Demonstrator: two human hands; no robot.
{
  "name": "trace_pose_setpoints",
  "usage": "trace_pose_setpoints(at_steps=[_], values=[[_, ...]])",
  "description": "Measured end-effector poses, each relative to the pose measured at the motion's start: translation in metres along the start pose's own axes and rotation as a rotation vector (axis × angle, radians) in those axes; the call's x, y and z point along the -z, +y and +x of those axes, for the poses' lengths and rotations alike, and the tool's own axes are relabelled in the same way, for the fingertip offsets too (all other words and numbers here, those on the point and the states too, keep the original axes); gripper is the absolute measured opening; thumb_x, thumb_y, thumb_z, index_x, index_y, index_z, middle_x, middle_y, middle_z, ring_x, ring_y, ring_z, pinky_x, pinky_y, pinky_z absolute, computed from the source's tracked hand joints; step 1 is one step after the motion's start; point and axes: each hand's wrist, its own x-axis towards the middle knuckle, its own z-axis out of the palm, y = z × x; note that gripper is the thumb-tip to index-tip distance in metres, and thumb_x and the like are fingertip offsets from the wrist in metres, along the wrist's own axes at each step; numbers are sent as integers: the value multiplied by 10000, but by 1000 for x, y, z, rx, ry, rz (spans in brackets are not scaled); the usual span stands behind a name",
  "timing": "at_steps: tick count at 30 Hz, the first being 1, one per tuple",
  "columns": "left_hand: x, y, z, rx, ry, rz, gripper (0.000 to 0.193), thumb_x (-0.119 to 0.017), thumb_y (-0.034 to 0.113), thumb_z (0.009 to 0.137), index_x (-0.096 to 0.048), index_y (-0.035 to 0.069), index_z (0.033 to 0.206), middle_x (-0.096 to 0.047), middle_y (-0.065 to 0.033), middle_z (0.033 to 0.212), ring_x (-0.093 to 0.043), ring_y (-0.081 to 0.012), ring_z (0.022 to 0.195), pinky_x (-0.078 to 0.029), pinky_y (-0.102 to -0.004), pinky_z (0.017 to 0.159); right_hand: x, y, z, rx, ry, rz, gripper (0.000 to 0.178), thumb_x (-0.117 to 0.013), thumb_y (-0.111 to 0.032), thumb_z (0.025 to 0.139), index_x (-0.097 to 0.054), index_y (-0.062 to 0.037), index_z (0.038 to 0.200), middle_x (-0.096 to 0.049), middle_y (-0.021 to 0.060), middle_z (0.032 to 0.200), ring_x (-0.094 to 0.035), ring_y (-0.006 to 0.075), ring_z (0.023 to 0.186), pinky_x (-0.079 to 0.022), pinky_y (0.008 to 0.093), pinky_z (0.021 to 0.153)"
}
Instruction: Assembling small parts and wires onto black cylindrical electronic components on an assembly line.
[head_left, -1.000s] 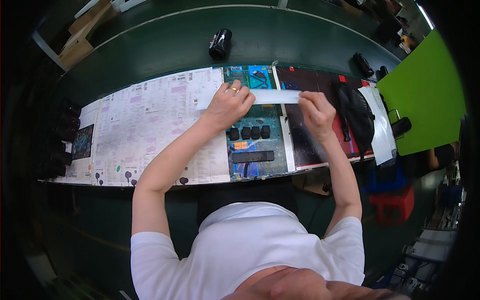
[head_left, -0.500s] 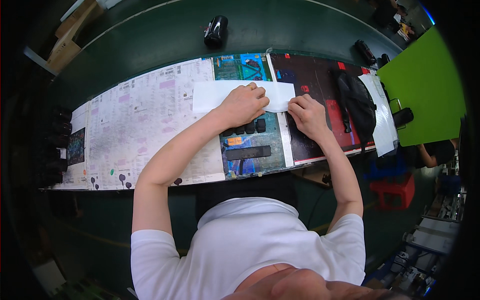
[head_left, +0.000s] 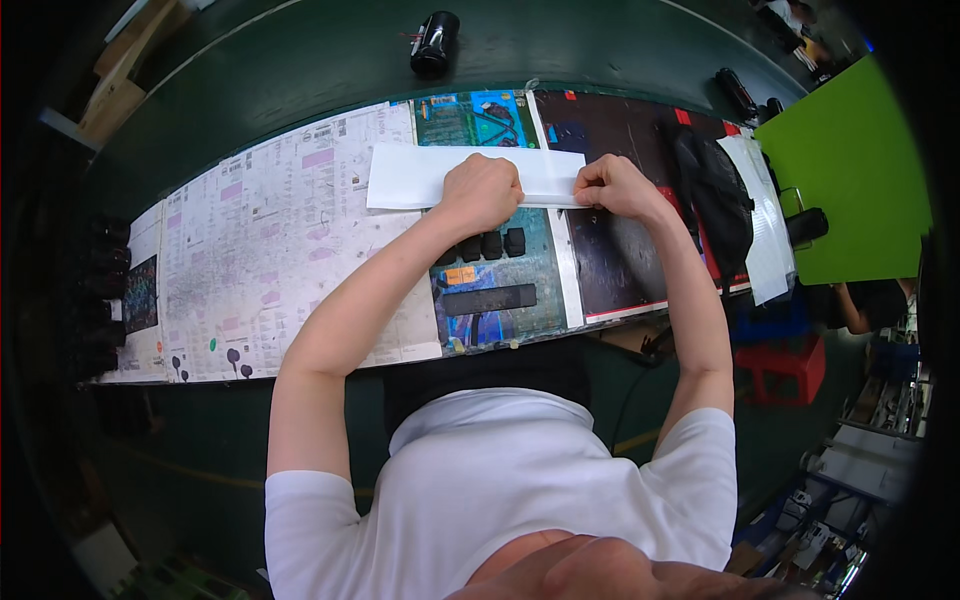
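Leftward room over white board (head_left: 250, 265), black blocks (head_left: 491, 245) at its right.

a black cylinder (head_left: 435, 44) sits at the far side, a green panel (head_left: 850, 185) and red stool (head_left: 795, 360) at right.

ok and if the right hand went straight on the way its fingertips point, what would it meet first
Most likely the bare left hand, across the white, paper-like rectangular sheet whose right end the right hand seems to pinch, though their relative heights are unclear.

The sheet (head_left: 410, 180) is plain white, the panel (head_left: 850, 185) lime-green.
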Motion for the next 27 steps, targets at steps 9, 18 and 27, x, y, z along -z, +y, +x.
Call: trace_pose_setpoints(at_steps=[9, 18, 27], values=[[-2, 6, 5, -18, 24, 212, 198, -762, 152, 848, -794, -15, 948, -763, -254, 964, -729, -412, 970, -601, -497, 839, -20, -40, -34, 7, 545, -637, 244, -823, -280, 866, -700, -75, 916, -775, 122, 906, -762, 325, 865, -579, 467, 731], [8, 9, 4, -4, -78, 237, 218, -770, 178, 857, -801, 9, 990, -773, -239, 1042, -728, -406, 1072, -600, -511, 883, -62, -34, 13, 159, 240, -128, 248, -800, -328, 875, -751, -91, 929, -742, 77, 801, -729, 245, 751, -538, 402, 692], [34, -18, -6, 130, -46, 325, 364, -777, 404, 903, -818, 50, 979, -798, -188, 982, -768, -369, 973, -593, -503, 823, -56, -52, 29, 91, 239, -337, 387, -815, -497, 879, -760, -115, 843, -753, 102, 792, -750, 310, 801, -556, 458, 705]])
